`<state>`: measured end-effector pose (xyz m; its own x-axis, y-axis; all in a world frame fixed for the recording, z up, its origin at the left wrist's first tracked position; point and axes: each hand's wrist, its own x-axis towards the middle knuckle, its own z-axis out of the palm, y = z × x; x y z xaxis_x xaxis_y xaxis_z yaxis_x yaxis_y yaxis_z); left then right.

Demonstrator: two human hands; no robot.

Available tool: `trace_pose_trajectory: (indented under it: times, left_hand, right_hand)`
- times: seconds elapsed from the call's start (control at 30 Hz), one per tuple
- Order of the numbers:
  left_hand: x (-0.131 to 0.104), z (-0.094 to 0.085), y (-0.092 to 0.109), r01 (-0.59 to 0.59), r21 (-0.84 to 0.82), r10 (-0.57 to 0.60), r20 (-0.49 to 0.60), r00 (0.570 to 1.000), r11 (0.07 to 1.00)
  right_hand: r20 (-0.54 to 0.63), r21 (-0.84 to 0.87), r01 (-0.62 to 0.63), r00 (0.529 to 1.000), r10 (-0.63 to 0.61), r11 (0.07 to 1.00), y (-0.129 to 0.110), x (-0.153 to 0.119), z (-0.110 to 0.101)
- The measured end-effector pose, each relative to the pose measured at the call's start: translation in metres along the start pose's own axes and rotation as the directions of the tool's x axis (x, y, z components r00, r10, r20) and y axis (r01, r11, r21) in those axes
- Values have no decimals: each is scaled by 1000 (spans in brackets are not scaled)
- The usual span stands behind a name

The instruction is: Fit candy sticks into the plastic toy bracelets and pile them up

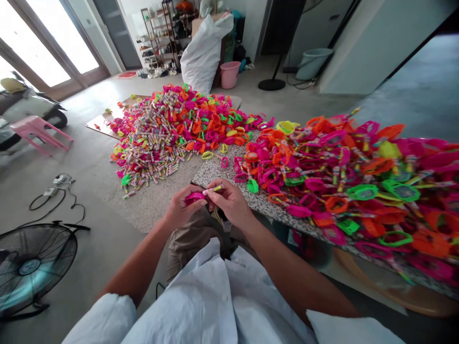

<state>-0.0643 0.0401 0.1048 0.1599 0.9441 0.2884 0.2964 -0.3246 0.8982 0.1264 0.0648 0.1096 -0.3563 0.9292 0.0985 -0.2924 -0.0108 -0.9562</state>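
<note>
My left hand (181, 208) is closed around a bright pink plastic toy watch (194, 197), partly covered by the fingers. Just to its right, my right hand (231, 203) pinches a small wrapped candy roll (215, 188) with a pale end and a yellowish stripe. The roll's pale end meets the pink watch at my left fingertips; whether the two are joined I cannot tell. Both hands are over my lap, at the near edge of the speckled stone table (211, 172). Beyond them lies a heap of loose candy rolls (158, 138) mixed with colourful toy watches (201, 122).
A second large pile of toy watches with candy rolls (337, 167) covers the table's right side. A black floor fan (32, 267) stands at lower left, near cables (53, 196) and a pink stool (39, 129). Behind the table are a white sack (204, 52) and pink bucket (230, 75).
</note>
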Motion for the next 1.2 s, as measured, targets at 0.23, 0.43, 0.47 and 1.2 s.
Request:
trace_pose_trajectory:
  times: [0.23,0.43,0.47,1.2]
  left_hand:
    - [3,-8,5,-45,66,38,97,995,997]
    - [7,-13,10,-184,97,167,168,972,978]
    - [7,-13,10,-204,101,184,179,966,974]
    - [18,-13,16,-318,320,155,445,882,892]
  right_hand:
    - [20,-165,35,999,-32,986,3,-5,-6]
    - [88,-300,101,993,-78,948,4,-8,-14]
    - [97,-303,108,992,-82,947,3,-8,-15]
    - [277,-92,74,960,-46,993,15,-6,-46]
